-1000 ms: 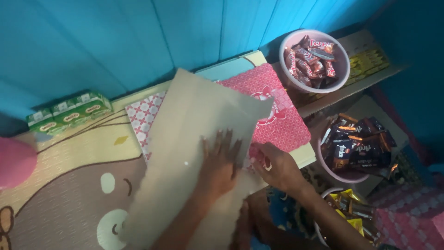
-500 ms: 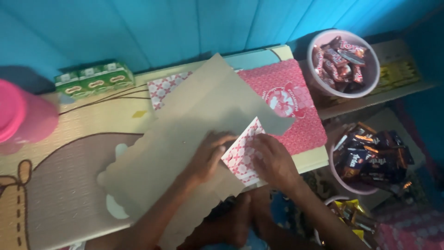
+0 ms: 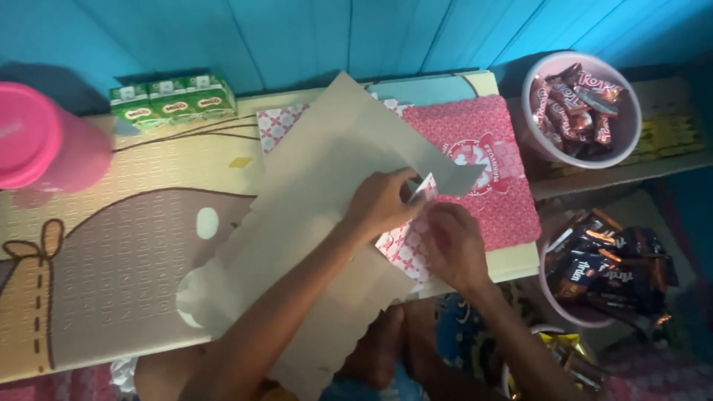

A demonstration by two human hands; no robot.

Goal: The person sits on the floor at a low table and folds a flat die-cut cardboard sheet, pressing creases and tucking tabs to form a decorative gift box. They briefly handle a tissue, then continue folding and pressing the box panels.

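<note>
A flat cardboard box blank (image 3: 312,200), plain brown side up, lies across the low table (image 3: 111,252). My left hand (image 3: 382,202) pinches a folded flap of it near the middle, where the red-and-white patterned side (image 3: 405,245) shows. My right hand (image 3: 453,245) grips the same patterned flap from below, touching the left hand's fingertips. More pink and red patterned blanks (image 3: 483,156) lie under the brown sheet at the right.
A pink cup (image 3: 44,145) stands at the far left, and a pack of green drink cartons (image 3: 172,96) sits at the back. Two bowls of wrapped snacks (image 3: 581,104), (image 3: 609,263) stand off the table's right end. A blue plank wall is behind.
The view has shifted, so the table sits further right and lower. My hands have lifted the patterned flap higher and closed together on it.
</note>
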